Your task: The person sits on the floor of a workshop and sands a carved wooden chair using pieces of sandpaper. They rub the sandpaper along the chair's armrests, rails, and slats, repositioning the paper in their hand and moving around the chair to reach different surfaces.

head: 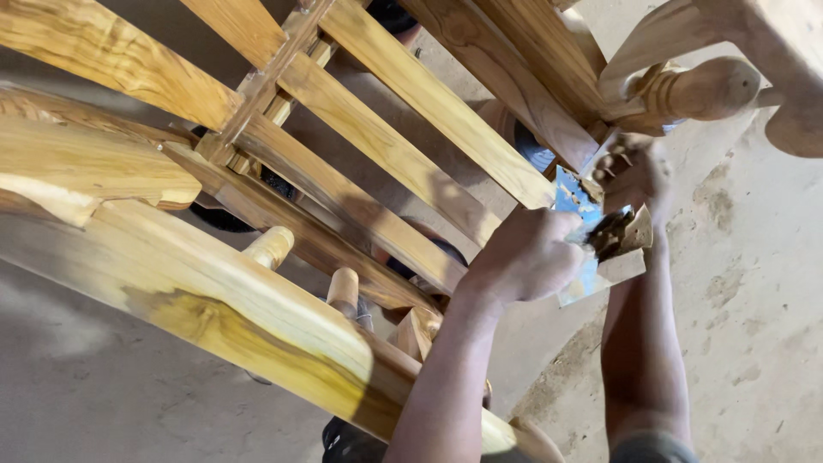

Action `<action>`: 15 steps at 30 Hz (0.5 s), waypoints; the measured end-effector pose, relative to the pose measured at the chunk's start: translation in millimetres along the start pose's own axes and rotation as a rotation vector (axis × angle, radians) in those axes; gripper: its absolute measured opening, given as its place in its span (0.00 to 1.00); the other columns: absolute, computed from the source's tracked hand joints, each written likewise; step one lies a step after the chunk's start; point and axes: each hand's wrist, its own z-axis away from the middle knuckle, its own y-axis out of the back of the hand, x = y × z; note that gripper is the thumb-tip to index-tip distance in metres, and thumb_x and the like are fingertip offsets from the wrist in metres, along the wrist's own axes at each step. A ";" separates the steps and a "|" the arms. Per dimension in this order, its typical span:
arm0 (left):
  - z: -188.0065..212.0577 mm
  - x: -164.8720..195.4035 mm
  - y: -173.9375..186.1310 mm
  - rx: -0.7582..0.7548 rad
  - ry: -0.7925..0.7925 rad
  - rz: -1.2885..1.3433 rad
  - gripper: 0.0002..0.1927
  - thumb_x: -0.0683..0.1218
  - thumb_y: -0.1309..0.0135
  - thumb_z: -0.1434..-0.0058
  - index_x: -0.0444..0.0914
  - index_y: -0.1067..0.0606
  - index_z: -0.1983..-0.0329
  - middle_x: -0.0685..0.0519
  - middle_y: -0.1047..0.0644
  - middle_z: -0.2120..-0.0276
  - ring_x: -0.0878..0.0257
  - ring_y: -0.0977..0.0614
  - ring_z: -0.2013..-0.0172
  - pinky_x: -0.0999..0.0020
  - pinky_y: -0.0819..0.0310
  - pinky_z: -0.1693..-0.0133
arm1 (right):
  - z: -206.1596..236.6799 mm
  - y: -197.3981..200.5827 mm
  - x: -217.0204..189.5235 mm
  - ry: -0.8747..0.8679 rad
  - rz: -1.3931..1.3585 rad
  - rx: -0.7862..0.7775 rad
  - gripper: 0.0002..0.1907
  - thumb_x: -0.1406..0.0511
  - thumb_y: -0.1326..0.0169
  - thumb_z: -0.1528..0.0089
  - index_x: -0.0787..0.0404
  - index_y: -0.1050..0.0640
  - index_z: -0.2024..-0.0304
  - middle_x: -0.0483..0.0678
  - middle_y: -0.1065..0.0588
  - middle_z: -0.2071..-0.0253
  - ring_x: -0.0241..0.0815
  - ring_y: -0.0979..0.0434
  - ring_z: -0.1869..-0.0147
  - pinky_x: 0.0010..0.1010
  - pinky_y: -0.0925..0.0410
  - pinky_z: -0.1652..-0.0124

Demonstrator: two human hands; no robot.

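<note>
My left hand [525,255] is closed around a wide shiny metal scraper blade [573,199] that carries a lump of dark brown filler [610,233]. My right hand [636,171], its fingers smeared with filler, pinches a small tan spatula piece [639,233] against the blade. Both hands are just below a slat [446,107] of an unfinished wooden chair frame, close to a turned round leg [699,90].
The bare wooden frame fills the left and top of the view, with a thick curved rail [223,313], several slats and short turned spindles [343,290]. Dusty concrete floor [754,291] lies below and to the right. Dark footwear [347,441] shows beneath the frame.
</note>
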 end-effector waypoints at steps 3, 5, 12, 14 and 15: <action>-8.4 2.2 -12.3 0.033 0.005 -0.143 0.16 0.47 0.51 0.44 0.34 0.20 0.58 0.40 0.17 0.65 0.49 0.15 0.64 0.54 0.23 0.57 | -41.6 9.9 27.5 -0.011 0.595 0.097 0.05 0.65 0.44 0.31 0.59 0.23 0.55 0.45 0.23 0.61 0.36 0.23 0.61 0.28 0.28 0.61; -12.9 1.1 -18.6 0.053 -0.008 -0.185 0.17 0.49 0.51 0.43 0.35 0.20 0.59 0.41 0.17 0.65 0.48 0.15 0.63 0.51 0.23 0.57 | -79.3 11.0 46.8 -0.077 0.736 0.078 0.04 0.67 0.41 0.32 0.60 0.23 0.57 0.45 0.24 0.62 0.36 0.22 0.60 0.28 0.28 0.61; -12.6 -0.8 -18.2 0.219 -0.032 -0.112 0.16 0.50 0.53 0.38 0.36 0.20 0.58 0.42 0.17 0.64 0.47 0.15 0.63 0.51 0.24 0.56 | -161.4 -15.3 70.8 0.298 1.144 -0.199 0.16 0.66 0.40 0.35 0.62 0.29 0.47 0.49 0.25 0.59 0.40 0.23 0.59 0.32 0.30 0.61; -10.8 -1.7 -15.7 0.300 -0.071 -0.091 0.16 0.49 0.53 0.37 0.35 0.20 0.57 0.42 0.17 0.63 0.46 0.16 0.62 0.50 0.24 0.56 | -168.9 -30.9 72.7 0.537 1.457 -0.227 0.21 0.66 0.40 0.36 0.61 0.30 0.43 0.49 0.25 0.58 0.41 0.22 0.58 0.33 0.30 0.62; -9.7 -2.5 -15.3 0.360 -0.110 -0.081 0.16 0.49 0.53 0.37 0.35 0.21 0.57 0.41 0.18 0.62 0.46 0.16 0.61 0.50 0.24 0.56 | -167.0 -36.3 75.1 0.657 1.619 -0.229 0.23 0.66 0.39 0.37 0.61 0.31 0.42 0.50 0.25 0.58 0.42 0.22 0.58 0.33 0.30 0.62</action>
